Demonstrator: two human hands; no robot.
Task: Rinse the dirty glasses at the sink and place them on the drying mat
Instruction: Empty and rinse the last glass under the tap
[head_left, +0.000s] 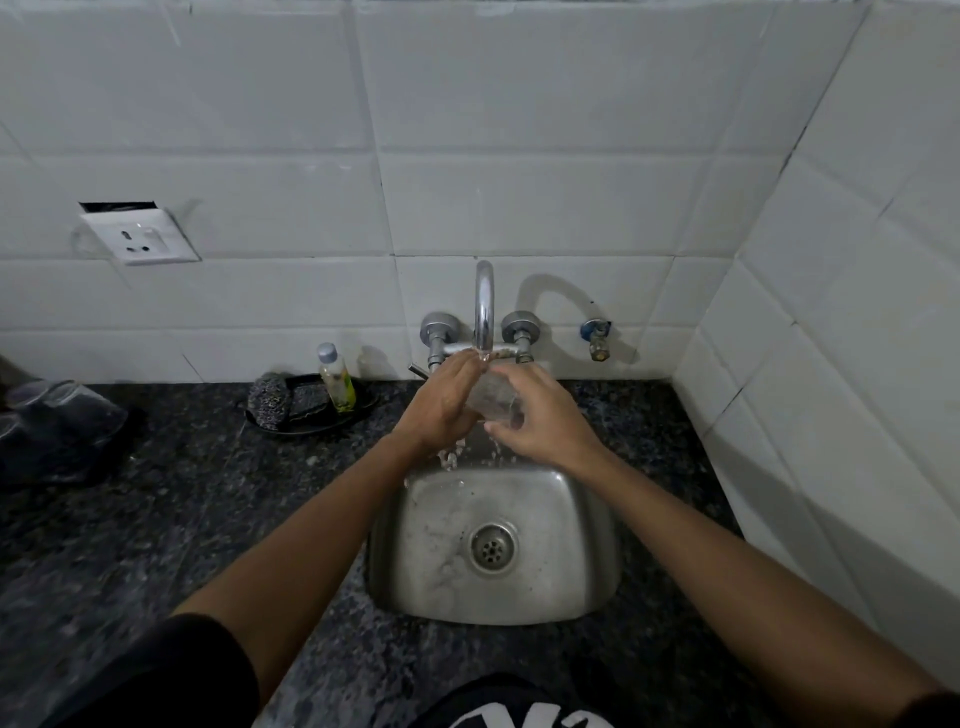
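Note:
A clear glass (491, 397) sits tilted under the chrome tap (484, 306), and water runs from the spout onto it. My left hand (441, 402) wraps its left side, my right hand (545, 415) grips its right side and base. Water drips off my hands into the small steel sink (587, 525) below. At the far left, a dark mat (47, 457) holds clear glasses (57, 400), dim and hard to make out.
A black tray (311, 426) behind the sink's left holds scrubbers (270, 400) and a small soap bottle (336, 384). The worktop (182, 519) is dark speckled stone. A wall socket (140, 236) is at the upper left. White tiled walls close in behind and on the right.

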